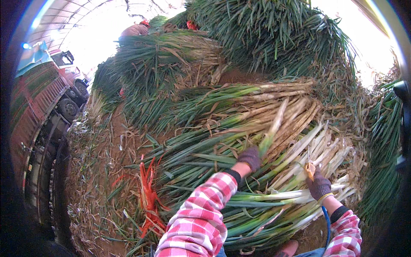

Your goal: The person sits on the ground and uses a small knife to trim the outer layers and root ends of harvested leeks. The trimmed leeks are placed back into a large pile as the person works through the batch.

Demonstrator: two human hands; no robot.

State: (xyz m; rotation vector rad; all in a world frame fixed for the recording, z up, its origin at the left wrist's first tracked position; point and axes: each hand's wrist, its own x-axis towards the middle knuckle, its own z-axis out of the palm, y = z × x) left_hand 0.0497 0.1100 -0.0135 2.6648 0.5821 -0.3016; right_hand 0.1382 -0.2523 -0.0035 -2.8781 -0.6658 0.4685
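My left hand (250,158), in a dark knit glove, is closed round a green onion (274,124), whose pale root end points up and away. A small orange air blow gun (310,169) with a thin metal nozzle sits in my gloved right hand (319,185). A blue hose (328,225) runs down from that wrist. Between and below the hands lies a spread of cleaned green onions (317,145) with white stalks toward the right. Beyond them, soil-brown green onions (295,113) lie side by side, leaves to the left.
Orange-red plastic ties (149,197) lie in a heap on the leaf-strewn ground. Tall green onion piles (265,34) rise at the back, with another pile (385,141) at right. A truck (47,98) stands at left. A person (136,29) is behind the far piles.
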